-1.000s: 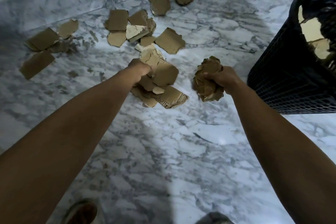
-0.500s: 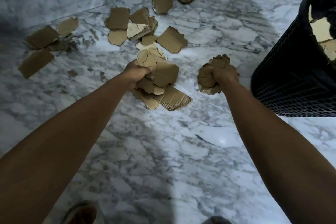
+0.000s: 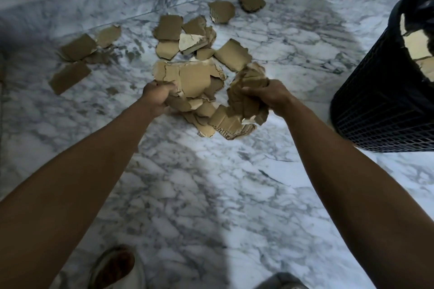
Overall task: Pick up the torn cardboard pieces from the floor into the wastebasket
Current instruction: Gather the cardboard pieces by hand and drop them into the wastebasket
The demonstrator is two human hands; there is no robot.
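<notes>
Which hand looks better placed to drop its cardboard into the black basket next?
The right hand, probably. It already grips a crumpled wad of cardboard and sits on the side of the wastebasket, which stands at the right. The left hand also holds pieces but is farther from it.

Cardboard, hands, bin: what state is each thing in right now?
Left hand: closed on a bundle of flat cardboard pieces.
Right hand: closed on a crumpled wad of cardboard.
Loose pieces on the floor: lying scattered, not yet picked up.
Wastebasket: upright, black liner in, some cardboard already inside.
Marble floor: bare near the feet.
</notes>
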